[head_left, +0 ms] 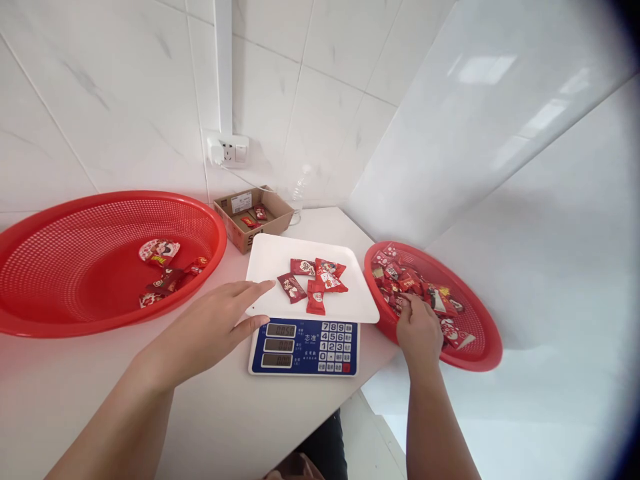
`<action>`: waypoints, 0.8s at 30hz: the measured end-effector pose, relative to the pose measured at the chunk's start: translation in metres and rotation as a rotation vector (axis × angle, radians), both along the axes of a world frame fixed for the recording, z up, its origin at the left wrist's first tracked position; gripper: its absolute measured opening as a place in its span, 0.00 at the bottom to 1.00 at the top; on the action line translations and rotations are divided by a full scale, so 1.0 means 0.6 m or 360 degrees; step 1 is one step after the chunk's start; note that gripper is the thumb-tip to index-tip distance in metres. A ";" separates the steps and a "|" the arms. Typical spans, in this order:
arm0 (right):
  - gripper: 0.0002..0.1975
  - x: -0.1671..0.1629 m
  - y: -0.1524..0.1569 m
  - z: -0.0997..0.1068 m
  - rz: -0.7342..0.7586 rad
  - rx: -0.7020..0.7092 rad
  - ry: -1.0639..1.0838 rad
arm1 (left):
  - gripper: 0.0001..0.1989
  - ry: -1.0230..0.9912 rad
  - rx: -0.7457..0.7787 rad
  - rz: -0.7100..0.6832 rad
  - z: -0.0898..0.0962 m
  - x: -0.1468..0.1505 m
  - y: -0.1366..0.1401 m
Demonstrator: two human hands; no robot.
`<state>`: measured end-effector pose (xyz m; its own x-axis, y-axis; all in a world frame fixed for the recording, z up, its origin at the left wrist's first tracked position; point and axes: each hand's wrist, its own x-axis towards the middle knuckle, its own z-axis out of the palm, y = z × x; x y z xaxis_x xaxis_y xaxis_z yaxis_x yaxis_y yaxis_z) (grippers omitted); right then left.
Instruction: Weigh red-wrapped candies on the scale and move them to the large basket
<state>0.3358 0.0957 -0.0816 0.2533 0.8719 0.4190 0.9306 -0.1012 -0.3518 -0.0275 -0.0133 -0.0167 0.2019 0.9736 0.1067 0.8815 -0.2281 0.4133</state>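
Red sweets (411, 280) right of the scale (310, 365) are best pinched singly, right grip (421, 330) curled, hold unclear, left grip (223, 323) outstretched, empty.

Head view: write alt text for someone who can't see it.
The right hand reaches into a red oval plastic basket of small, mostly red packets; the left hand, open, is at a blue-and-white digital scale carrying more.
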 end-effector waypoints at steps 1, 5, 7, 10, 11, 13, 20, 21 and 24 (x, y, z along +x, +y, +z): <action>0.23 -0.002 -0.001 0.001 -0.0025 -0.0031 0.0009 | 0.27 -0.0001 0.0002 -0.0003 0.000 0.001 0.000; 0.24 -0.010 -0.005 0.010 -0.0079 -0.0099 0.0057 | 0.26 0.0000 -0.0011 -0.0011 0.002 0.003 0.000; 0.24 -0.014 -0.008 0.015 -0.0108 -0.0126 0.0085 | 0.26 0.0005 -0.0020 -0.0015 0.003 0.003 -0.001; 0.26 -0.019 -0.010 0.020 -0.0163 -0.0169 0.0116 | 0.27 0.0010 -0.0027 -0.0010 0.003 0.002 -0.002; 0.26 -0.019 -0.010 0.021 -0.0172 -0.0177 0.0115 | 0.27 0.0008 -0.0029 -0.0008 0.003 0.002 -0.002; 0.27 -0.019 -0.011 0.022 -0.0176 -0.0187 0.0106 | 0.27 0.0005 -0.0038 -0.0009 0.003 0.001 -0.001; 0.22 -0.016 -0.009 0.018 -0.0221 -0.0174 0.0148 | 0.27 0.0006 -0.0067 0.0006 0.004 0.003 -0.001; 0.21 -0.016 -0.009 0.018 -0.0213 -0.0169 0.0144 | 0.27 0.0006 -0.0070 0.0006 0.003 0.003 -0.001; 0.19 -0.016 -0.009 0.018 -0.0163 -0.0169 0.0124 | 0.26 0.0005 -0.0068 0.0002 0.002 0.002 -0.001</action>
<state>0.3264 0.0904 -0.0710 0.3714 0.8783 0.3012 0.8837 -0.2348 -0.4049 -0.0260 -0.0140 -0.0152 0.2009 0.9775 0.0646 0.8832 -0.2093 0.4198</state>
